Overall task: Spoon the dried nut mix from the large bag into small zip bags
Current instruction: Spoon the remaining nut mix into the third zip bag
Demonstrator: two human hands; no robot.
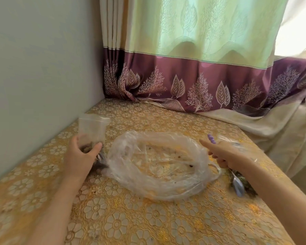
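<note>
A large clear plastic bag [159, 167] lies flat and nearly empty in the middle of the table, with only a few crumbs inside. My left hand [79, 156] grips the bottom of a small clear zip bag [93, 129], held upright at the left with some nut mix in its base. My right hand [226, 154] holds a purple-handled spoon [238, 187]; the handle end sticks up past my fingers and the bowl points down to the right of the big bag. My index finger stretches toward the big bag.
The table [113, 218] has a yellow flower-patterned cover. A pale wall runs along the left edge and a green and purple curtain [193, 82] hangs at the back. Dark bits lie under the spoon on the right. More clear plastic lies behind my right hand.
</note>
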